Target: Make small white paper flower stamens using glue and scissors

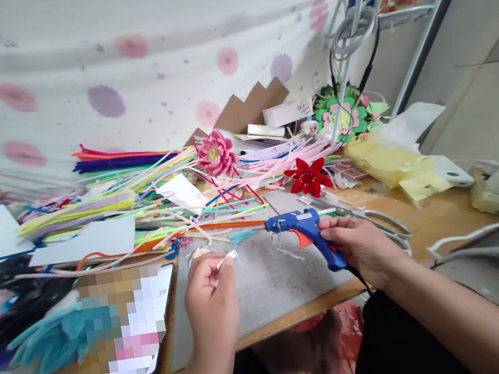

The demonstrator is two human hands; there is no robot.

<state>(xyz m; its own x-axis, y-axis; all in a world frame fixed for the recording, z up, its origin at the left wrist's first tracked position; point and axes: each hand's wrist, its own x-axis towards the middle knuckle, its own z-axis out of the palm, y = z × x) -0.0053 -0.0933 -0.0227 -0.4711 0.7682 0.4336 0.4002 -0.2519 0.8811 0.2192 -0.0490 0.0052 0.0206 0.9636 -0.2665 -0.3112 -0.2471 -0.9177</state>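
My right hand [364, 248] grips the handle of a blue hot glue gun [300, 226] with an orange trigger. Its nozzle points left, over a grey mat [267, 303], and a dark cord runs down from the handle. Between the thumb and fingers of my left hand [211, 292] is a small white piece [227, 259]; its exact kind is too small to make out. The nozzle and the white piece are apart. Behind the gun lie a red pipe-cleaner flower [308, 177] and a pair of scissors [383, 220], partly hidden by my right hand.
Bundles of coloured pipe cleaners [80, 213] cover the table's left and back, with a pink flower [216, 153] among them. A phone [166, 302] lies left of the mat. At right are a yellow plastic bag [381, 158] and a metal rack [419, 65].
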